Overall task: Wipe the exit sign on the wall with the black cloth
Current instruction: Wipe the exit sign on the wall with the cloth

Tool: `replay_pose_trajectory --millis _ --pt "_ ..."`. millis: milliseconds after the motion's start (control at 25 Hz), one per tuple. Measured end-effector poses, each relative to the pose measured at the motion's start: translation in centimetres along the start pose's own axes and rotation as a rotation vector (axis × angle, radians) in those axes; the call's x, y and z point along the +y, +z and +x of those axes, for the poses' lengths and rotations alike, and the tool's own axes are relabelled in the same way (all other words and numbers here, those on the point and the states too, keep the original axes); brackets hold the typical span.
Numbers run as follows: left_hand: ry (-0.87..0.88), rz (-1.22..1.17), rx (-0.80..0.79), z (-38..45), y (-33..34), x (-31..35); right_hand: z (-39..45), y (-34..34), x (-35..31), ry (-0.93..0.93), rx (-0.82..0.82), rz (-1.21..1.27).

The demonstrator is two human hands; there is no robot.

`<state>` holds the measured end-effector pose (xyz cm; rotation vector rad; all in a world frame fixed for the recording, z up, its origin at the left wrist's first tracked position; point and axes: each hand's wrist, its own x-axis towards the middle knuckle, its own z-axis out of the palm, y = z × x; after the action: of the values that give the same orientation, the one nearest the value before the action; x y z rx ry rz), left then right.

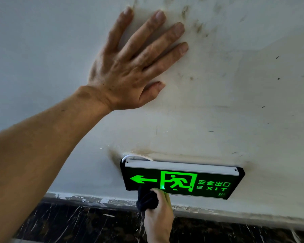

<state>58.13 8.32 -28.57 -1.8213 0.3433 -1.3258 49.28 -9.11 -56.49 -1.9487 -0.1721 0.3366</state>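
We're mid-wipe: right hand (159, 210) bunches the black cloth (146, 199) on the exit sign (182, 180)'s lower-left edge, left hand (128, 67) flat, empty on the wall (235, 102) above; next, probably sweep right of the grip across the lit face.

The wall (235, 85) is painted white and looks rather dirty, with brown smears near the top and small dark specks spread on the right part. Low on this wall the exit sign (182, 181) is fixed, a black box with green glowing arrow, running figure and letters, and a pale strip along its upper edge. A thin white cable (135, 156) makes a loop just above its left corner, where the paint is stained brown. The left hand (128, 67) lies flat on the wall, fingers spread, well above the sign. Under the wall runs a dark marbled skirting (77, 223) with paint splashes on its top edge.
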Motion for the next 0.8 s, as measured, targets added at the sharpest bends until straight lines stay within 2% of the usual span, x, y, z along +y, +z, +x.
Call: replay_pose_trajectory --millis 320,520,800 --pt "0.008 -0.003 0.006 -0.2 0.1 -0.1 0.4 -3.3 0.1 0.171 0.259 0.339" --pt "0.010 0.002 0.000 -0.2 0.0 -0.1 1.3 -5.7 0.9 0.239 0.441 0.352" --pt "0.012 0.009 -0.001 -0.2 -0.1 -0.1 2.3 -9.6 2.5 0.438 0.635 0.583"
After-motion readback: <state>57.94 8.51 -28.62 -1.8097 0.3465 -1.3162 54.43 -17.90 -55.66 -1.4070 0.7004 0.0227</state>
